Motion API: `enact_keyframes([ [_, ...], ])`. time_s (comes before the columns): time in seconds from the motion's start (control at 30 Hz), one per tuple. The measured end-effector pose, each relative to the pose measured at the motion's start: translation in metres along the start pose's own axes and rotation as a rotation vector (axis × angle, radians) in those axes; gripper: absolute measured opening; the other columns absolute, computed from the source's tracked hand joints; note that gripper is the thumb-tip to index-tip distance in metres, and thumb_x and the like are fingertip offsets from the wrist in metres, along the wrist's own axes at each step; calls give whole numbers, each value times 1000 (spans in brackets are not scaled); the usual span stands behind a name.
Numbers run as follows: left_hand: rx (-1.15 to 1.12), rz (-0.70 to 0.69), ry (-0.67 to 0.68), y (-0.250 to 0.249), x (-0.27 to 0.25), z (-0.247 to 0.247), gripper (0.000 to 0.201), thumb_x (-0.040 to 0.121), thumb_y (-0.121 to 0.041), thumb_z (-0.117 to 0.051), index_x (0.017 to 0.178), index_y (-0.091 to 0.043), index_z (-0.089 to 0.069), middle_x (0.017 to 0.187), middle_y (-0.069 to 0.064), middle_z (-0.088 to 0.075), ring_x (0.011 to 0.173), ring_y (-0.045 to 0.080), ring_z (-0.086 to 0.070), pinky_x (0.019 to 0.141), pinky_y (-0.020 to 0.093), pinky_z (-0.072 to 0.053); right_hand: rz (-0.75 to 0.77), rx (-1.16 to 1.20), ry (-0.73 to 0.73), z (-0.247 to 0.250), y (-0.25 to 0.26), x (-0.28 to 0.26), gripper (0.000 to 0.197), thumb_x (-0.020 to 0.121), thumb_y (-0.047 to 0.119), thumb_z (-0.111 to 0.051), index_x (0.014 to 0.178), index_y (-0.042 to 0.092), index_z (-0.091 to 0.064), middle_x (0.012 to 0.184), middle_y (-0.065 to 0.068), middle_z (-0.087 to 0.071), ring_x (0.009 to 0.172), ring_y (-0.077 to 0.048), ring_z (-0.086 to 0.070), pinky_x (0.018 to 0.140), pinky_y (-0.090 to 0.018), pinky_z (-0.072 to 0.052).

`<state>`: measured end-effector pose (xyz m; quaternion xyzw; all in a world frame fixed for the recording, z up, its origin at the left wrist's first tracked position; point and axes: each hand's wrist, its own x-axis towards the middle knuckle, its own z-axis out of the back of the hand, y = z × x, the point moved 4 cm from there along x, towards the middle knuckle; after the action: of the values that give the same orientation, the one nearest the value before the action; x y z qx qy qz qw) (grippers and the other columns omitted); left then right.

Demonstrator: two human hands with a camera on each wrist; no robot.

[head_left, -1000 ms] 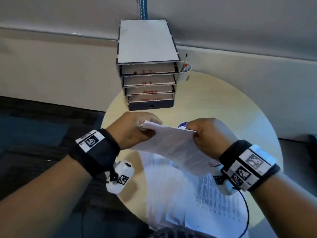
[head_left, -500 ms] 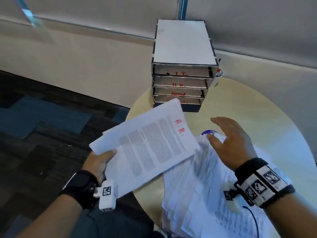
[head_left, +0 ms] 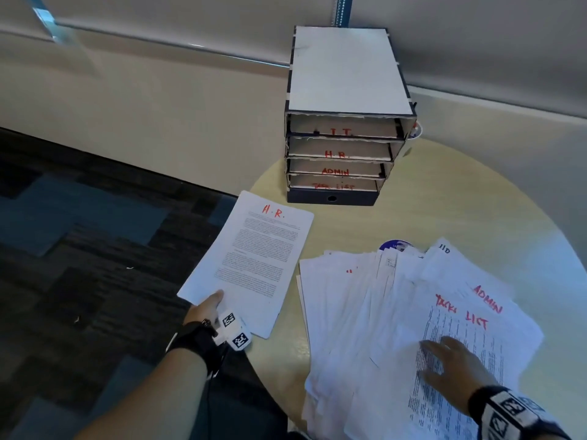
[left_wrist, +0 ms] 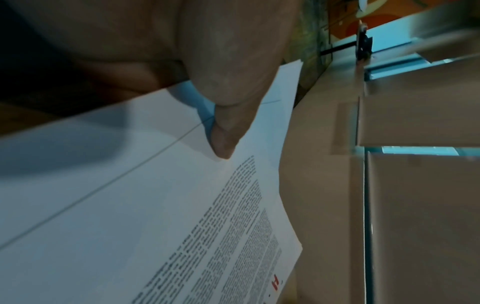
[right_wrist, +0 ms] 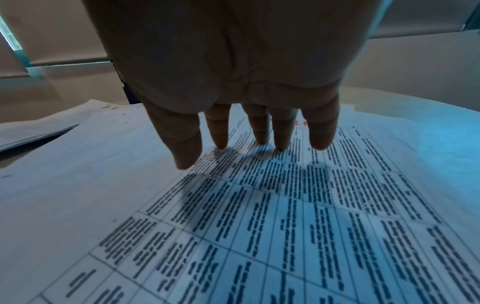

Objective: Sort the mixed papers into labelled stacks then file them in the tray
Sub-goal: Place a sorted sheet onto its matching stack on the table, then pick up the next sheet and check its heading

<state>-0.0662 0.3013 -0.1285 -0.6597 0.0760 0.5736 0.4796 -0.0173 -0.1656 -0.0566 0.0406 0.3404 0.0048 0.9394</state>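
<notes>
So left hand (head_left: 205, 308) pinches the white red-marked H.R. sheet (head_left: 254, 258) at the surface's left edge to start a stack, right hand (head_left: 451, 365) flat, steadying the mixed white paper pile (head_left: 365, 312).

Left hand (left_wrist: 221, 67) thumb presses on the H.R. sheet (left_wrist: 161, 226)

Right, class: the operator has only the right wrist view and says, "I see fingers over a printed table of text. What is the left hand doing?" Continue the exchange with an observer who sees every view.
Observer: The left hand pinches the near corner of the H.R. sheet, thumb on top.
Operator: Where is that sheet?
Observer: At the left edge of the table, partly out over the floor, left of the fanned pile.
Operator: And the tray?
Observer: The tray stands at the back of the table, its slots marked I.T., H.R., ADMIN and TASK LIST from the top down.
</notes>
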Motion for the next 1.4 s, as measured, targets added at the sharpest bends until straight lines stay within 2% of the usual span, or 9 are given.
enact_keyframes([
  [0.2, 132, -14, -51, -13, -5, -12, 41, 81, -40, -74, 100, -5, -64, 94, 25, -71, 76, 36, -68, 62, 38, -52, 25, -7, -5, -3, -1, -2, 69, 93, 53, -54, 154, 36, -25, 164, -1, -16, 146, -23, -30, 118, -38, -31],
  [0.3, 219, -1, -56, -11, -6, -12, 41, 80, -40, -75, 93, -3, -62, 79, 24, -66, 70, 33, -63, 65, 39, -48, 26, 9, -16, -4, -2, -2, 70, 93, 53, -55, 154, 37, -24, 164, 0, -16, 146, -22, -31, 117, -38, -33],
  [0.47, 149, -6, 26, -9, -8, -12, 52, 61, -45, -84, 98, -10, -72, 93, 23, -73, 71, 36, -68, 69, 43, -52, 14, 90, -38, 5, -2, -7, 61, 95, 45, -56, 150, 31, -34, 159, 3, -28, 143, -16, -35, 116, -32, -30],
  [0.6, 160, -23, -184, -1, -25, 13, 68, 66, -53, -71, 100, 5, -66, 76, 18, -60, 59, 31, -59, 55, 35, -45, -103, 246, -133, 12, -22, -9, 52, 93, 35, -62, 143, 26, -47, 153, 0, -38, 136, -17, -42, 115, -33, -32],
  [0.7, 463, -279, -345, -5, -67, 9, 44, 74, -36, -75, 80, 6, -62, 83, 19, -60, 73, 30, -53, 73, 46, -45, -331, 403, -175, 6, -58, -12, 62, 86, 33, -67, 143, 21, -46, 148, -8, -39, 129, -25, -48, 110, -38, -40],
  [0.9, 1203, -757, 317, 16, -123, -106, 9, 85, -27, -68, 86, -26, -59, 79, -5, -65, 74, 14, -60, 68, 28, -48, -539, 507, -205, -12, -86, -8, 94, 71, 51, -79, 143, 16, -29, 140, -12, -40, 128, -32, -46, 102, -45, -47],
  [1.03, 1521, -902, 673, 53, -149, -202, 31, 87, -47, -60, 113, -30, -56, 105, -10, -59, 90, 9, -57, 80, 27, -50, -605, 544, -196, -19, -94, 0, 106, 67, 56, -80, 147, 15, -25, 141, -14, -41, 130, -34, -44, 101, -46, -49],
  [1.2, 1644, -866, 574, 87, -155, -274, 84, 78, -58, -66, 143, -19, -31, 136, 8, -39, 118, 28, -48, 93, 36, -46, -606, 613, -267, -20, -102, -1, 89, 71, 42, -83, 141, 18, -33, 132, -13, -44, 120, -34, -52, 94, -44, -52],
  [1.4, 1585, -734, 394, 100, -146, -288, 89, 68, -52, -78, 135, -20, -29, 117, 4, -50, 93, 24, -59, 63, 30, -45, -492, 798, -217, -27, -103, -3, 81, 77, 37, -80, 143, 17, -37, 139, -10, -53, 118, -28, -59, 95, -40, -55],
])
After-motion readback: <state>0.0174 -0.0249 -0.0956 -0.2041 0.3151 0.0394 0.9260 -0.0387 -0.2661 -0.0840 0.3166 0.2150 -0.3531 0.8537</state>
